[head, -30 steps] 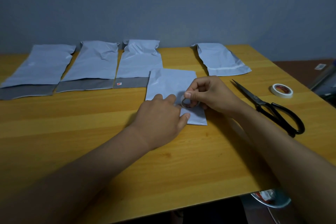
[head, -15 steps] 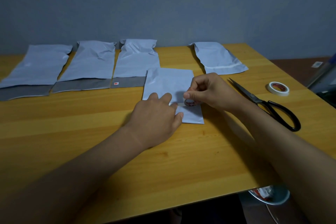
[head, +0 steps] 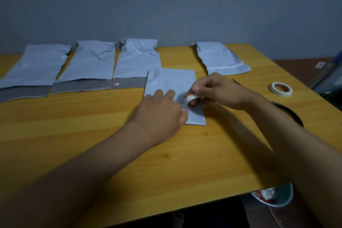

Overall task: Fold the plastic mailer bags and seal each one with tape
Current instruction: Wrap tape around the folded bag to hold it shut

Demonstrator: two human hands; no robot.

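A folded grey-white mailer bag lies flat at the middle of the wooden table. My left hand presses down on the bag's near left part, its thumb on the loose end of the tape. My right hand grips a small white tape roll held on edge just above the bag, right beside the left thumb. Three unfolded mailers lie in a row at the back left, and another mailer lies at the back right.
A second white tape roll lies at the right side of the table. Black scissors lie right of my right forearm, mostly hidden by it. A round bowl sits below the table's near right edge. A grey wall stands behind.
My right hand has lifted and tilted the tape roll up on edge and drawn it slightly right. The left hand stays pressed on the bag.
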